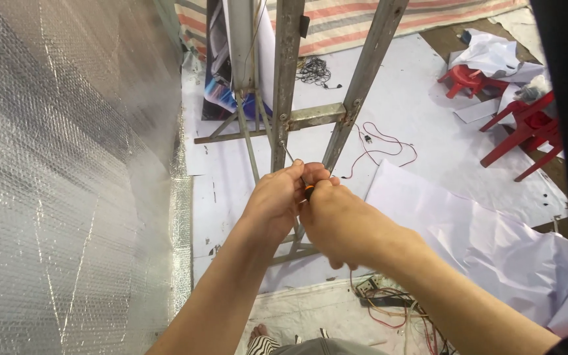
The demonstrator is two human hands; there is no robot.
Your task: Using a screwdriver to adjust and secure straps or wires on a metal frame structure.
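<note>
Left hand and right hand press together, both clamped on a screwdriver whose thin shaft angles up to a screw on the metal ladder just above, two grips steadying the tip. Below lie white sheets; left, silver bubble foil; far right, red plastic chairs.

Bright, even daylight; shadows soft and faint. Glare on the silver bubble foil, 9 o'clock, washing out its upper part. White floor sheets near overexposed, 2 o'clock. Focus fairly sharp centrally. Dark unfocused band at 3 o'clock edge.
</note>
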